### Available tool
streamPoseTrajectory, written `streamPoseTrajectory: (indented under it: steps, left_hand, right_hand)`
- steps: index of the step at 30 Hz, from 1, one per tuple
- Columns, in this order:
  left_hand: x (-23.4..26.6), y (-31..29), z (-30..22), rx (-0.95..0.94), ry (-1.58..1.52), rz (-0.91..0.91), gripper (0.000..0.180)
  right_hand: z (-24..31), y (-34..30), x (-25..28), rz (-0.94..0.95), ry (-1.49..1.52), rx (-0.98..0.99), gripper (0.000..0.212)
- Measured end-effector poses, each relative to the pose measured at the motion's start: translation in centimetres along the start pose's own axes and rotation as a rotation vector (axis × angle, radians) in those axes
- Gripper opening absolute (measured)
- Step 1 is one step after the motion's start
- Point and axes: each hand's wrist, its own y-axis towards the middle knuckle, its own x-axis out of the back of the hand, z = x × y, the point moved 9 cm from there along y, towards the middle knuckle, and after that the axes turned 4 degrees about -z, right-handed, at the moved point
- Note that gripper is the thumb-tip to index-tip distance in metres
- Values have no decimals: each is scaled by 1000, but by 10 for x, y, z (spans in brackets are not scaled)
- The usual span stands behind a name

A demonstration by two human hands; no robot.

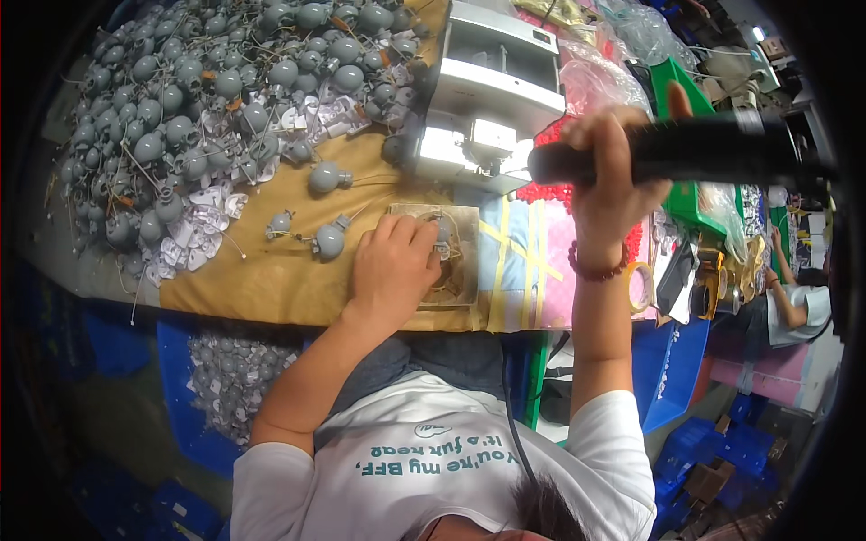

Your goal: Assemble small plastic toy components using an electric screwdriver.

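My left hand (pixel 397 261) rests on a square, worn fixture plate (pixel 465 279) at the table's front edge. Its fingers are curled onto a small grey round part (pixel 442 236) with thin wires, mostly hidden by the hand. Raised to the right, my right hand (pixel 613 171) is wrapped around a thick black electric screwdriver (pixel 704 149), blurred and lying level in the view. The tool's left end is close to a white box-shaped screw feeder (pixel 474 144). Left of my left hand lie loose grey round parts with wires (pixel 329 239).
A large heap of grey wired balls (pixel 171 117) and white pieces covers the table's left. Red small parts (pixel 550 185), a green bin (pixel 699 203) and a tape roll (pixel 640 287) sit to the right. A blue bin (pixel 180 397) stands below. Another person (pixel 794 307) is far right.
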Motion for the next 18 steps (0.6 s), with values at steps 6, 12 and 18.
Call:
streamPoseTrajectory:
  steps: [6,12,18]
  left_hand:
    - [0,2,-3,5,-11,-4,31]
    - [-2,-1,0,2,17,14,33]
    - [0,-1,1,-1,-3,-19,34]
  right_hand:
    - [-42,27,-26,106,-79,-176,16]
    - [-75,17,-35,150,-208,-296,10]
    - [-45,-36,-43,189,-181,-467,61]
